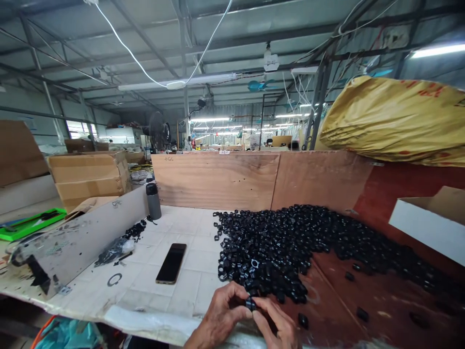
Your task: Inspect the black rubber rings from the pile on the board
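Observation:
My left hand (221,312) and my right hand (278,325) meet at the near edge of the table, fingers pinched together on a small black plastic ring (250,304). Just beyond them lies a big heap of the same black rings (290,242), spread across the right half of the table. A few loose rings (303,320) lie to the right of my right hand.
A black phone (171,262) lies face up on the white table (152,286). Further left are a plastic bag of parts (114,249), a thin ring (115,279) and a grey bottle (153,201). Wooden boards (218,179) wall the back; a yellow sack (395,121) sits at the right.

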